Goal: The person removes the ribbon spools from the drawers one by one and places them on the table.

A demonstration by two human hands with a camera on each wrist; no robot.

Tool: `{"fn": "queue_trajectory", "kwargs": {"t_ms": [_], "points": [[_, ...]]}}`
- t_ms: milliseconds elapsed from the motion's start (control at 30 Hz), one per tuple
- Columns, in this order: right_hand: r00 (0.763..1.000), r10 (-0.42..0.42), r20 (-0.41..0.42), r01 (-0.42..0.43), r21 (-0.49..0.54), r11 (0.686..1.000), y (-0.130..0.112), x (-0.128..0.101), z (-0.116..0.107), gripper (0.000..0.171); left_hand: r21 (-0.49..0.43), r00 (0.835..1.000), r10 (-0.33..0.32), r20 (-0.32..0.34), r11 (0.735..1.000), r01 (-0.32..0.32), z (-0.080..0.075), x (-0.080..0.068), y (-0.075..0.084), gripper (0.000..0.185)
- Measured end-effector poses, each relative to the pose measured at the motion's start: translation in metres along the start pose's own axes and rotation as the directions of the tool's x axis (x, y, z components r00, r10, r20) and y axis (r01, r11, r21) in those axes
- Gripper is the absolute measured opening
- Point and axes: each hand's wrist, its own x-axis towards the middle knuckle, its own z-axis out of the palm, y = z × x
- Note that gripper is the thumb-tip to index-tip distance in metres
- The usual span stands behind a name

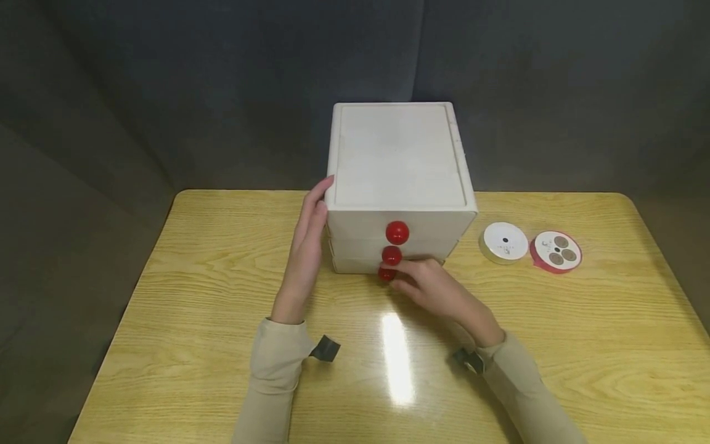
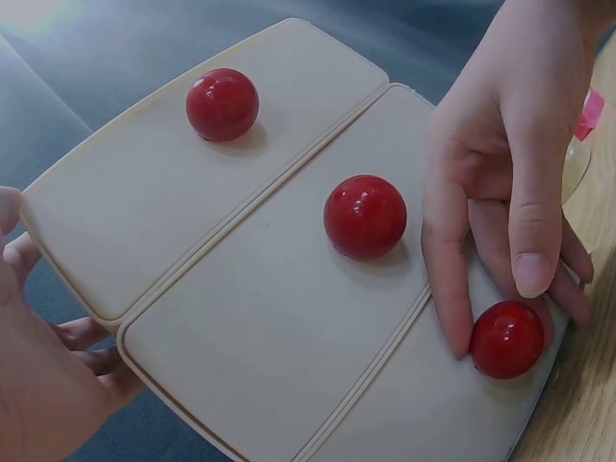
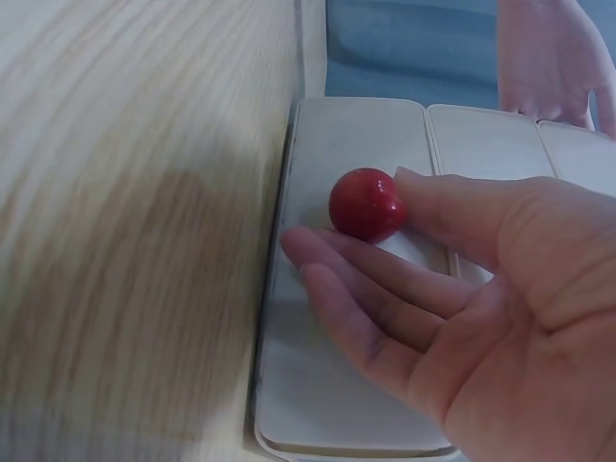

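Note:
A white three-drawer box (image 1: 399,157) stands on the table, each drawer front bearing a round red knob. My right hand (image 1: 438,288) is at the lowest drawer, pinching its red knob (image 3: 364,204) between thumb and fingers. In the left wrist view that bottom knob (image 2: 508,340) shows beside the right fingers. My left hand (image 1: 305,250) rests against the box's left side, fingers extended along it and the tips near the top edge. The middle knob (image 2: 366,217) and top knob (image 2: 222,104) are untouched. All the drawers look closed.
Right of the box lie a round white lid-like disc (image 1: 505,242) and a pink-rimmed round piece (image 1: 556,251) with three greyish circles on it. The wooden table (image 1: 194,308) reaches back to a dark curtain (image 1: 249,92).

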Motion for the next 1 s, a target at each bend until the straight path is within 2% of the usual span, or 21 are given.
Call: {"fn": "queue_trajectory", "kwargs": {"t_ms": [300,600,1000], "points": [[0.999,0.037,-0.006,-0.036,0.096,0.995,0.002,0.001,0.006,0.030,-0.010,1.000,-0.006,-0.011,1.000,0.006,0.000,0.000,0.000,0.052],[0.999,0.043,-0.018,-0.042,0.076,0.996,0.002,0.004,0.017,0.030,-0.015,1.000,0.012,-0.007,1.000,-0.012,0.001,0.000,0.000,0.053],[0.998,0.045,-0.036,-0.041,0.096,0.995,0.002,0.004,0.020,0.027,-0.025,1.000,-0.008,-0.008,1.000,0.008,0.001,0.000,0.000,0.052]]}}
